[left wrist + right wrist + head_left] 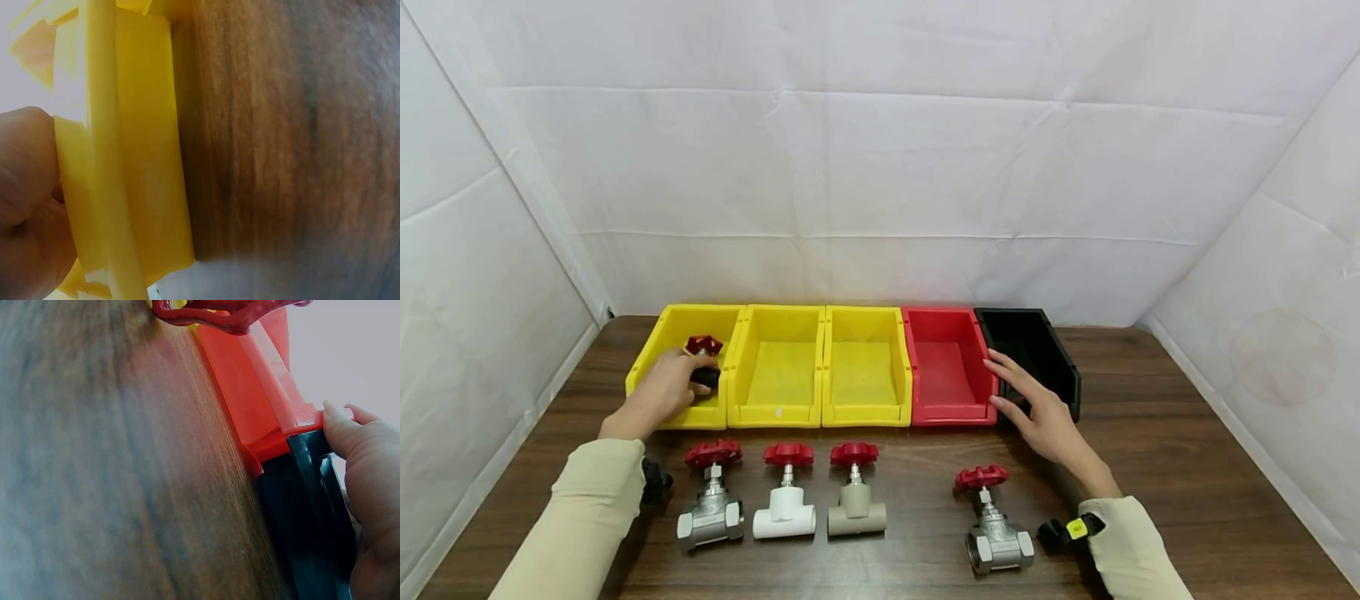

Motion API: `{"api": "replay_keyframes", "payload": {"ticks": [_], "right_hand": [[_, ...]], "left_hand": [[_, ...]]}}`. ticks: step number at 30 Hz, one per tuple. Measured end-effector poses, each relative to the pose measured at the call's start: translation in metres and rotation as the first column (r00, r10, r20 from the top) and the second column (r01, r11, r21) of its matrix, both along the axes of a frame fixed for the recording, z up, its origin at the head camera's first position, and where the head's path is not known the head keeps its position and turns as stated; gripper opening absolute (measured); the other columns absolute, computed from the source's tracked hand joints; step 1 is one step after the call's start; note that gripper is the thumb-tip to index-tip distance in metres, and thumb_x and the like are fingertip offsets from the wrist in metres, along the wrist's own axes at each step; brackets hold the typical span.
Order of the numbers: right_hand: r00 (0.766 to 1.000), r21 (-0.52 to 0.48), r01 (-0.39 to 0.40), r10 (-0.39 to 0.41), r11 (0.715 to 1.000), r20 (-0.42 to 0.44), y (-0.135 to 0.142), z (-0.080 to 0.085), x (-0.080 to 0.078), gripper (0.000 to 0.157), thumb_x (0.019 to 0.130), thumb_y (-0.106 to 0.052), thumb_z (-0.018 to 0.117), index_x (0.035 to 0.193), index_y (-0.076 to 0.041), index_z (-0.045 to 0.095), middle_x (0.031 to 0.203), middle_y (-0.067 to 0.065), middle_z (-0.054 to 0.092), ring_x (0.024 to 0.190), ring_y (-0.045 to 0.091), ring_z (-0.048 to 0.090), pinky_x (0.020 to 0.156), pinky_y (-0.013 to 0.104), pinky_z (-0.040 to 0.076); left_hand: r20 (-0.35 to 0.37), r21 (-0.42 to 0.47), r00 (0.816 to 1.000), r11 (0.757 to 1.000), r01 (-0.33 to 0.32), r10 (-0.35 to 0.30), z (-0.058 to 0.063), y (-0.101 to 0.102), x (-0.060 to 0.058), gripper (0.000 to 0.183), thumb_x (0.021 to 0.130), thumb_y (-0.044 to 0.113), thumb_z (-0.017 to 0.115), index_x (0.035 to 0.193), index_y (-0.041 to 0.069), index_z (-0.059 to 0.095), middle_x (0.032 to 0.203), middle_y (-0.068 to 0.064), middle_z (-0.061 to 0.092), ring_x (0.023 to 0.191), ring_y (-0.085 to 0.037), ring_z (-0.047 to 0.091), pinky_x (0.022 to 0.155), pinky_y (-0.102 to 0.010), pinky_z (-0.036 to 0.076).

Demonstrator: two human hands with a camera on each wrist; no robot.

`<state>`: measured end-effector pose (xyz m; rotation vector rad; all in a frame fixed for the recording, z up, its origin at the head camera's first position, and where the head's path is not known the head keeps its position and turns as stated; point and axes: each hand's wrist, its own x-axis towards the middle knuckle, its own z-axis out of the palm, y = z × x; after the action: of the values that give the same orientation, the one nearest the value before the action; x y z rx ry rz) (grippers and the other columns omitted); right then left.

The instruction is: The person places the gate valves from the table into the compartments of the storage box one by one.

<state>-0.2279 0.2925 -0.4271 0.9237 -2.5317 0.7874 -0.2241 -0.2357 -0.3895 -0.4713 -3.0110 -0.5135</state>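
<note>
Inside the leftmost yellow bin [638,367], my left hand [664,387] grips a valve [703,344] by its body. Its red handwheel and a black end show past the fingers. In the left wrist view, the bin's wall [144,144] hides the valve and part of the hand [28,200]. My right hand [1043,417] rests with extended fingers on the adjoining rims of the red bin [951,412] and the black bin [1067,375]. Its thumb lies against their front corner in the right wrist view, close to the red bin's edge [303,419].
Two more yellow bins [775,415] stand between. In front are a metal valve [711,517], a white valve [785,512], a beige valve [856,508] and another metal valve [997,542], all with red handwheels. White sheeting [880,167] encloses the wooden table [917,483].
</note>
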Motion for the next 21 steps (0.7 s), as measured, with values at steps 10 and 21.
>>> {"api": "replay_keyframes", "payload": {"ticks": [10,21], "right_hand": [[1.0,0.001,0.0,0.0,1.0,-0.004,0.0002,-0.0007,0.0004,0.062,0.088,-0.005,0.068,0.145,-0.011,0.043,0.151,0.007,0.035,0.122,0.018,0.047,0.078,0.04,0.05],[1.0,0.003,0.002,-0.002,1.0,-0.005,0.0006,-0.0005,-0.0008,0.063,0.088,-0.005,0.068,0.145,-0.012,0.043,0.151,0.007,0.035,0.125,0.019,0.046,0.081,0.044,0.05]], "left_hand": [[0.005,0.003,1.0,1.0,0.015,-0.015,-0.0027,-0.001,-0.0009,0.03,0.087,0.0,0.066,0.115,-0.009,0.063,0.103,-0.027,0.061,0.09,-0.039,0.054,0.078,-0.051,0.045],[0.019,-0.022,1.0,1.0,0.012,-0.012,-0.002,0.0006,-0.003,0.027,0.085,0.002,0.069,0.111,-0.007,0.065,0.1,-0.025,0.062,0.091,-0.039,0.055,0.083,-0.054,0.044]]}}
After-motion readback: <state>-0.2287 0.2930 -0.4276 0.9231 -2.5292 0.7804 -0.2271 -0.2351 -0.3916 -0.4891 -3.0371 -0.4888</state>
